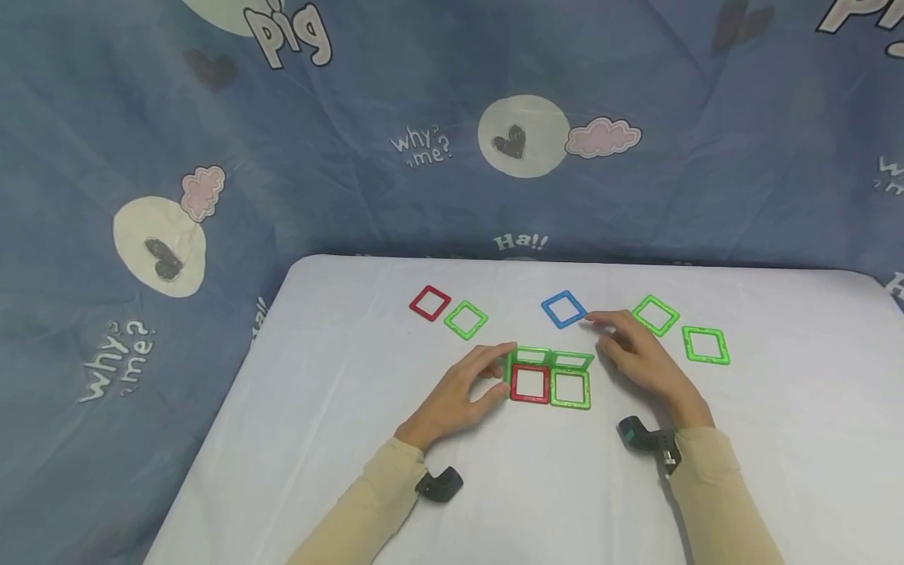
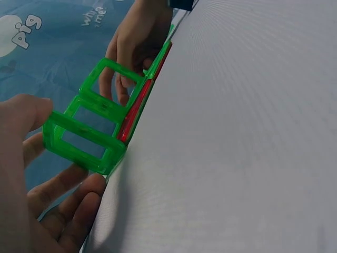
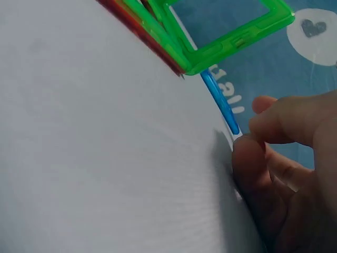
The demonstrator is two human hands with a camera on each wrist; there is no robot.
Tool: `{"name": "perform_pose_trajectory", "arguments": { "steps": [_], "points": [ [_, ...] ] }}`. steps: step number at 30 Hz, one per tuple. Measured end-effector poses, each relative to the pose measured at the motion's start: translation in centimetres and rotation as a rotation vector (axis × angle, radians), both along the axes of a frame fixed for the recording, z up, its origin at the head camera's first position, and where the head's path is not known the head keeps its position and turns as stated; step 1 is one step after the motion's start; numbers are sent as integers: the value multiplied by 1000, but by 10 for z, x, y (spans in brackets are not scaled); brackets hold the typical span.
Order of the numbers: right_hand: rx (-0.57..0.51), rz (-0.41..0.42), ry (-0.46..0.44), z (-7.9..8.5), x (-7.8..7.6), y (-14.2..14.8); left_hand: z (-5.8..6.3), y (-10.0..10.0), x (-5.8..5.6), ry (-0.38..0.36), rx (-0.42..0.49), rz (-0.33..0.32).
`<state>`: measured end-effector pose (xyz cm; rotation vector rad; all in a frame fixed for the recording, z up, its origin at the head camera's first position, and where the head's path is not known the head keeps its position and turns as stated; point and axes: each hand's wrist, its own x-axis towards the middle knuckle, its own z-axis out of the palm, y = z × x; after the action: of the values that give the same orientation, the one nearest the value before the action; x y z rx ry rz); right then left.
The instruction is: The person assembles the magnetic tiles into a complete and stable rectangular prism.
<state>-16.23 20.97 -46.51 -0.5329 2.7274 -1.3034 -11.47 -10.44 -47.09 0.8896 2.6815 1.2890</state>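
A small build of magnetic tiles stands mid-table: a red square tile [image 1: 530,401] and a green square tile [image 1: 570,405] lie flat, with green tiles [image 1: 573,365] raised along their back. At the left side, my left hand [image 1: 459,396] holds an upright green tile [image 2: 79,154] between thumb and fingers. My right hand [image 1: 643,357] reaches out beyond the build's right side. Its index fingertip is at the near right corner of a blue square tile [image 1: 553,315] lying flat. In the right wrist view the blue tile [image 3: 221,103] is partly hidden behind the build.
A red tile [image 1: 420,313] and a green tile [image 1: 455,328] lie behind my left hand. Further right are two more green tiles, one [image 1: 667,326] partly behind my right hand and another [image 1: 706,360] beside it. Blue patterned cloth [image 1: 353,196] hangs behind the white table [image 1: 339,329].
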Motion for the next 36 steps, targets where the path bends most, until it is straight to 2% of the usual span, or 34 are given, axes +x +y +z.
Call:
{"name": "perform_pose_trajectory", "arguments": {
  "steps": [5, 9, 18, 27, 36],
  "points": [
    [67, 20, -13, 2, -9, -2, 1, 0, 0, 4, 1, 0],
    [110, 33, 18, 3, -13, -4, 1, 1, 0, -6, -5, 4],
    [151, 20, 56, 4, -16, -7, 0, 0, 0, -13, -3, 4],
    [215, 8, 32, 6, -18, -13, 1, -1, 1, -32, -16, 5],
    [229, -3, 76, 6, -16, -15, 0, -1, 1, -27, -18, 5]
  ]
}}
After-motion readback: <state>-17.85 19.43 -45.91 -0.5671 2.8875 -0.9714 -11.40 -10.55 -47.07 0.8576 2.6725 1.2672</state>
